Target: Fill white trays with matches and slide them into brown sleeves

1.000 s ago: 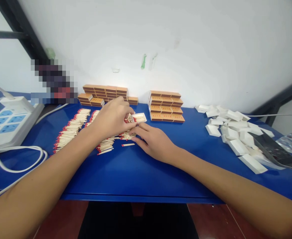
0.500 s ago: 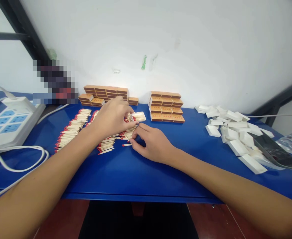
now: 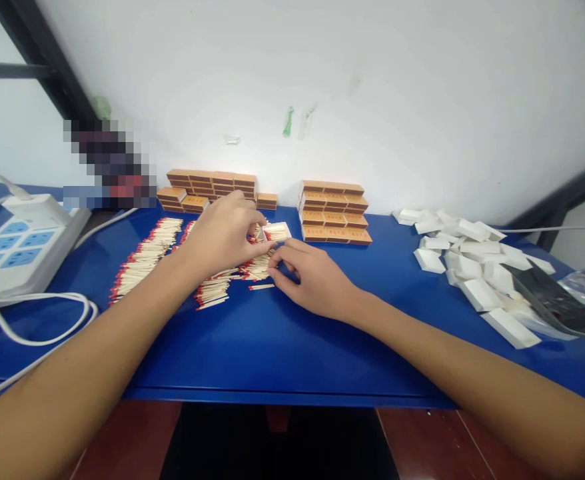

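Note:
My left hand (image 3: pixel 227 230) grips a small white matchbox tray (image 3: pixel 281 231) between thumb and fingers, with red-tipped matches lying inside it. Just below the tray, my right hand (image 3: pixel 312 277) is curled, thumb and index fingertips close together; whatever they pinch, if anything, is too small to make out. Beneath both hands lies a loose pile of matches (image 3: pixel 257 268), partly covered by them. A few matches (image 3: pixel 261 287) lie apart by the right thumb. More matches are spread in a long row (image 3: pixel 150 257) and a shorter bunch (image 3: pixel 213 291) around my left forearm.
Stacked brown matchboxes stand along the wall, one group (image 3: pixel 212 179) behind my left hand, another (image 3: pixel 335 217) right of centre. White empty trays (image 3: pixel 477 267) are heaped at right beside a phone (image 3: pixel 562 297). A power strip (image 3: pixel 17 247) and white cable (image 3: pixel 90 313) occupy the left.
My right hand has drawn slightly right, its fingertips closer together. The tray in my left hand has shifted a little left and up. The view has moved slightly.

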Demonstrator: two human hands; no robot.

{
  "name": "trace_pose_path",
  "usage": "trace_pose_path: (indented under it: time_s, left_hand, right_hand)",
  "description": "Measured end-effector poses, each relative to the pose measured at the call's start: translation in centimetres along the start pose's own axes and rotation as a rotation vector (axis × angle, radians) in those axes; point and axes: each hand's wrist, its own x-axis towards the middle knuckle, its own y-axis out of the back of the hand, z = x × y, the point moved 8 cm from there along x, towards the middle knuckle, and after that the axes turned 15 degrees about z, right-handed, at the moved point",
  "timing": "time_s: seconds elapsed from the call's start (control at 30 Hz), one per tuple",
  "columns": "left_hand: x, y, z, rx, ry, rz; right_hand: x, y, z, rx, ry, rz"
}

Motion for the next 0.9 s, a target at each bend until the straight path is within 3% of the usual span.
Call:
trace_pose_path:
  time_s: [0.33, 0.67, 0.9]
  left_hand:
    - [0.0, -0.1, 0.2, -0.011, 0.001, -0.014]
    - [0.0, 0.0, 0.1, -0.017, -0.009, -0.008]
    - [0.0, -0.1, 0.2, -0.013, 0.01, -0.032]
  right_hand:
    - [-0.5, -0.7, 0.3, -0.051, -0.053, -0.2]
    - [-0.9, -0.3, -0.9, 0.047, -0.033, -0.171]
    - [-1.2, -0.9, -0.7, 0.013, -0.069, -0.242]
